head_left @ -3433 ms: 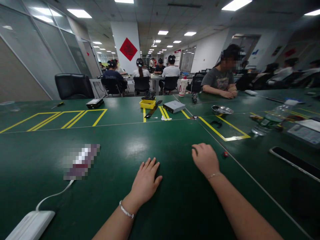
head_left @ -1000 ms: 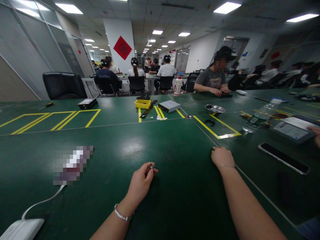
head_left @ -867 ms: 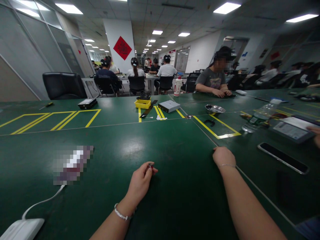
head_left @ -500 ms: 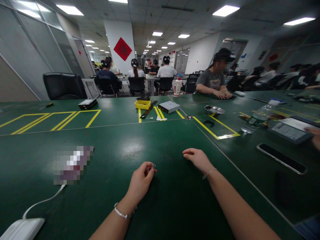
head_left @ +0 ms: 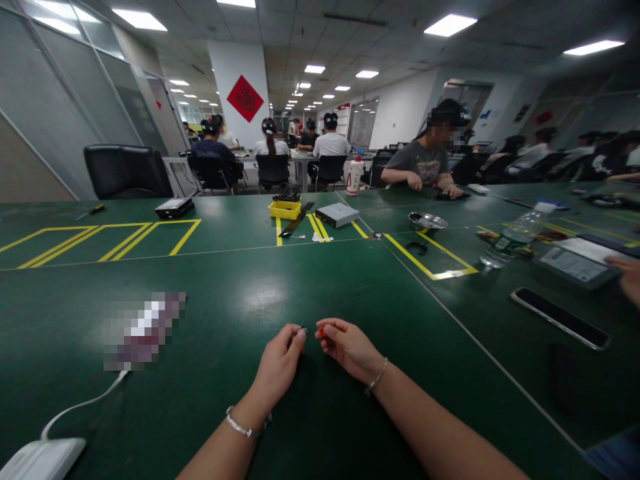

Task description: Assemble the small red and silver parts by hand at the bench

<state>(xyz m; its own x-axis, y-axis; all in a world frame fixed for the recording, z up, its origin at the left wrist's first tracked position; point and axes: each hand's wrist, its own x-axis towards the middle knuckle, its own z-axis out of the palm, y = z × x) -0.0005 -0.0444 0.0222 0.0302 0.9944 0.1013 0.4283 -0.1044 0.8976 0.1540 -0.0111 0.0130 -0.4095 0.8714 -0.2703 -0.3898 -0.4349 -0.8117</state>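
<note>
I see my left hand [head_left: 280, 363] at six o'clock on the green worktop [head_left: 310, 280], its grip pinching a tiny metal bit [head_left: 301, 330]. My right hand [head_left: 350, 347] sits just beside it at its three o'clock, grip pinching a red bit [head_left: 323, 329]. The two bits are near each other. Yellow tape [head_left: 185, 237] and a yellow bin [head_left: 285, 209] lie toward twelve, a phone [head_left: 559, 317] at three, a charger [head_left: 43, 460] at seven. Ceiling lights [head_left: 449, 25] glare off the surface.
</note>
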